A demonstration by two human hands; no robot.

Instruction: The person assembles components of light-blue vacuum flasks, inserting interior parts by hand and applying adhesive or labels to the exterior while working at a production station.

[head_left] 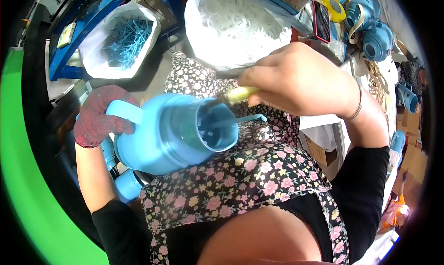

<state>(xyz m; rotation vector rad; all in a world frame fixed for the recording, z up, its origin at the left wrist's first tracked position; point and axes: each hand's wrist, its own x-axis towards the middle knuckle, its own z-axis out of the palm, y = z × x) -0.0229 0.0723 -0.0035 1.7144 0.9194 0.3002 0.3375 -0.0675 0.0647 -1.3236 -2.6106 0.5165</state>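
Note:
A light blue plastic jug (159,130) lies tilted on its side above my lap, its wide mouth turned to the right. My left hand (102,119), in a dark red knitted glove, is closed round the jug's handle. In my bare right hand (289,80) is a tool with a pale yellow handle (241,94); its dark end reaches the upper rim of the jug's mouth, and its exact kind is hard to make out. A thin blue plastic stem (252,118) sticks out of the mouth, its inner end inside the jug.
Ahead stand a white bag of thin blue plastic sprues (129,40) and a larger white bag of clear rings (231,22). A phone (321,22) and more blue jugs (377,43) are at the right. A green band (27,172) runs along the left. A floral apron (240,177) covers my lap.

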